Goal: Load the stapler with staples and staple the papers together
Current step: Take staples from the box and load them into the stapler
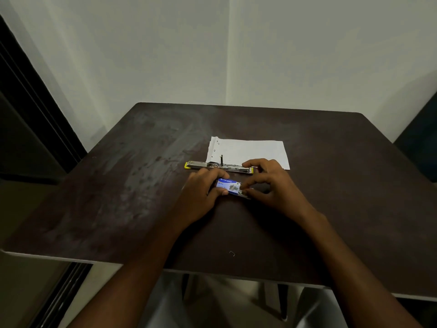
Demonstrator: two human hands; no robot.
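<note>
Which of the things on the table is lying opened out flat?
The stapler, the long metal one with yellow ends lying just beyond the hands. It is swung fully open in a straight line, unlike the small blue staple box held between both hands and the white papers.

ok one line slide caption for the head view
Both hands, left and right, work open a blue staple box beside the opened stapler and papers.

— What's that table (132,176) you're working on made of?
— Dark brown, matt, scuffed with pale cloudy patches on its left.
— And the stapler (214,165)?
— Shiny bare metal, yellow plastic at both ends.
— The staple box (228,185) in your hands?
— Glossy blue printed card. The papers (248,151) behind are plain matt white.
</note>
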